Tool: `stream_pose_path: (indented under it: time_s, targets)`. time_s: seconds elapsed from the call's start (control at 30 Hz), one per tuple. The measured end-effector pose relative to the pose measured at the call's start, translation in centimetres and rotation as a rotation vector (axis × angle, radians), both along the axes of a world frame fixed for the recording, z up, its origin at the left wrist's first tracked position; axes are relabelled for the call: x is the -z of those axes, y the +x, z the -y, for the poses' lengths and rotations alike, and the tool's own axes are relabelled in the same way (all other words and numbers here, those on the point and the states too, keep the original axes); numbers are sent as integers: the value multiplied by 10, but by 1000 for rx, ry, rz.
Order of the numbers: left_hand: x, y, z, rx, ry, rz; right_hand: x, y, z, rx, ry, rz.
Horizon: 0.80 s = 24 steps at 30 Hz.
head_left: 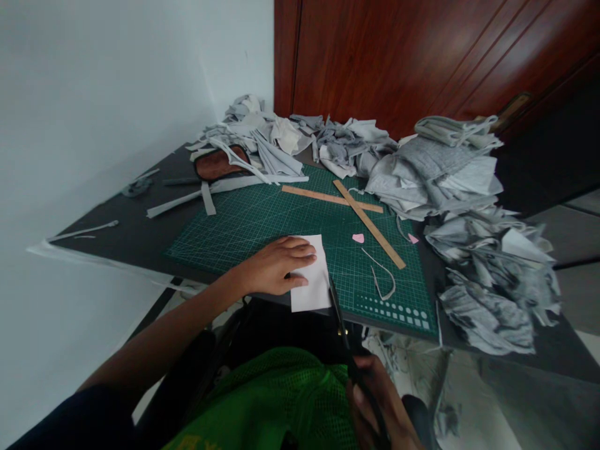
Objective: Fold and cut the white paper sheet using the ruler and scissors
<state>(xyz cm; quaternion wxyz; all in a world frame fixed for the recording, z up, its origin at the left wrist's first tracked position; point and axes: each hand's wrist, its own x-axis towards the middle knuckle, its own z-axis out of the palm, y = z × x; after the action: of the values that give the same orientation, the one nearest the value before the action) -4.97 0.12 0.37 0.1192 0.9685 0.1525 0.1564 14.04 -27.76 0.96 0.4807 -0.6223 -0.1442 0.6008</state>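
Observation:
A white rectangular piece (311,289), paper or cloth I cannot tell, lies at the front edge of the green cutting mat (225,240) and juts out over the table edge. My left hand (281,265) rests flat on it, fingers stretched out and thumb apart. Black scissors (340,322) are gripped in my right hand (375,400), low in front of my body. Their blades point away from me and meet the right edge of the white piece. Whether the blades are parted is hard to see.
Two crossed wooden rulers (370,228) lie on the mat, near a pink scrap (358,238) and a thin curled strip (388,294). Grey fabric piles (431,172) line the table's back and right. A brown padded item (220,164) sits at the back left, among long pale strips (180,203).

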Motion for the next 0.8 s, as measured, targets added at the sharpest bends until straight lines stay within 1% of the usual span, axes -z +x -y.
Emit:
stream_pose_path:
  time_s: [0.17,0.27,0.53,0.8]
  targets:
    - [-1,0,2,-2,6,12,6,-9,-14,-71,94,13]
    - [-1,-1,3,-5,17,3,8,-9,-20,-110,121,31]
    - [2,-2,4,-22,39,-6,14,-13,-22,-120,68,92]
    - [1,-1,5,-32,41,-13,12,-16,-21,-106,60,93]
